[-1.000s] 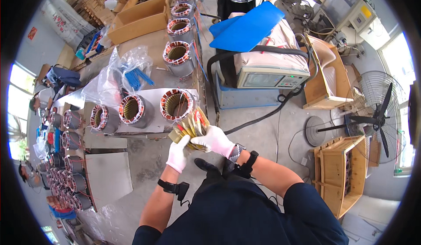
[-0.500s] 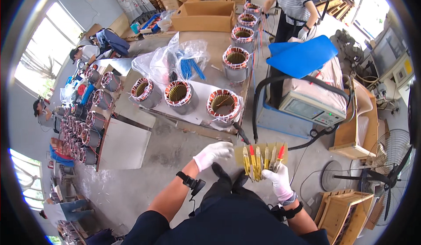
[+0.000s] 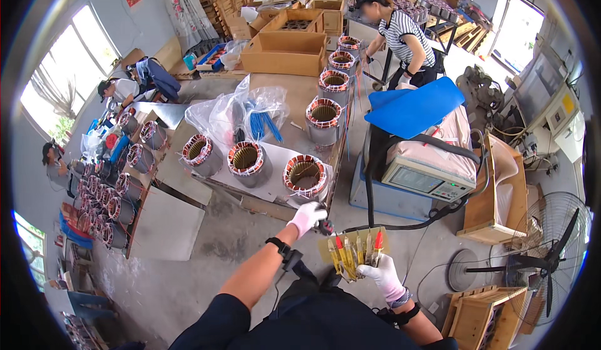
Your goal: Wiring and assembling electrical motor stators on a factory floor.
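Observation:
My right hand (image 3: 382, 276), in a white glove, is closed on a yellowish board (image 3: 325, 248). A row of alligator clips (image 3: 348, 257), with yellow and red sleeves, lies across that board. My left hand (image 3: 308, 218), also gloved, has its fingers bent round a thick black cable (image 3: 325, 227), just left of the board. Beyond this hand stands the nearest motor stator (image 3: 305, 178), a grey cylinder with orange windings and white lacing, at the table's near corner. Part of the cable is hidden behind my left fingers.
More stators (image 3: 249, 164) line the worktable (image 3: 275, 203), beside a plastic bag (image 3: 219, 115) with blue tubes. To the right are a tester (image 3: 426, 178) on a blue cart, a blue sheet (image 3: 416, 107) and a standing fan (image 3: 551, 259). A person in a striped shirt (image 3: 407, 40) works behind.
My left hand has moved forward and right, closing on the black cable. The clip board in my right hand has shifted left and a little nearer. The view has tilted up.

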The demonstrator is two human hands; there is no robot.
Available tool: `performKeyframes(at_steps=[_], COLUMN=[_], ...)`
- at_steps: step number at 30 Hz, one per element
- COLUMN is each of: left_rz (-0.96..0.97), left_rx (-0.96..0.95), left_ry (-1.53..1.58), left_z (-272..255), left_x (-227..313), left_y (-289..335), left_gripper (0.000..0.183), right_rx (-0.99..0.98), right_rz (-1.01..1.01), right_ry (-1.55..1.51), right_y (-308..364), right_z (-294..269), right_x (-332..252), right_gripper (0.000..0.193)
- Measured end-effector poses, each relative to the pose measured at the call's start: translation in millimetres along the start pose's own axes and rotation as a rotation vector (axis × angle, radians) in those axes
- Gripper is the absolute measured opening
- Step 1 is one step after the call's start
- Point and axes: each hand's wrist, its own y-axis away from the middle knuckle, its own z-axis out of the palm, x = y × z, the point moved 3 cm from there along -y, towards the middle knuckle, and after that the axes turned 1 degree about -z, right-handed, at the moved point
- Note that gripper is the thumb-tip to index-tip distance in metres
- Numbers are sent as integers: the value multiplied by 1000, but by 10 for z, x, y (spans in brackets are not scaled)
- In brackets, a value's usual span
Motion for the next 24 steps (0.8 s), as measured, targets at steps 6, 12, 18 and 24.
performKeyframes(at_steps=[6,12,18,24], left_rz=[232,40,-78,-144], left_rx=[-103,242,520,551], left_ry=[-249,1141,913,652], left_z=[-11,-654,-1551,-2073], left_x=[41,-368,-622,-776], left_y=[737,1124,988,406], left_gripper=[33,21,17,15], right_rx=[-44,-87,-86,-115], right_rz=[1,-92,-137,-131], right_ry=[-13,-75,-104,-52], right_y=[-114,-261,-311,-600], right_z=[-47,81,378,651], right_x=[-66,-183,-455,-475], right_gripper=[52,51,71,76])
